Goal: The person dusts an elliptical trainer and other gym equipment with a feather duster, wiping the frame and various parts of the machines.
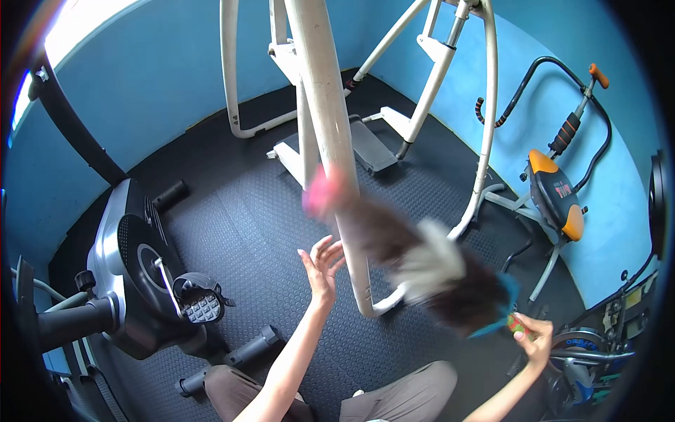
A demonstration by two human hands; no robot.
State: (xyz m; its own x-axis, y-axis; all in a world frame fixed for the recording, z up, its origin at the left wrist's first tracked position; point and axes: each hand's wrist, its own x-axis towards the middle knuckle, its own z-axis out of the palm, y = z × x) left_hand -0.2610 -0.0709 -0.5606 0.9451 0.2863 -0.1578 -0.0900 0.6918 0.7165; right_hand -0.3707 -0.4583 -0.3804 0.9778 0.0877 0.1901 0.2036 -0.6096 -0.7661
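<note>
A long, motion-blurred brown and white furry shape (429,264) stretches diagonally across the middle, pink at its upper left end and teal at its lower right end. My right hand (536,340) pinches a small red and green object (517,324) right at the teal end; the object's kind does not show. Below the pink end, my left hand (325,271) is raised with fingers apart and nothing in it. Behind its fingertips rises the white metal post (327,133) of an exercise machine.
My bent legs (404,394) rest on the black textured floor mat (232,211). An exercise bike (133,267) with a pedal (202,307) stands at left. Another machine with an orange and black seat (559,193) is by the blue wall (555,91). More equipment (590,352) crowds the lower right.
</note>
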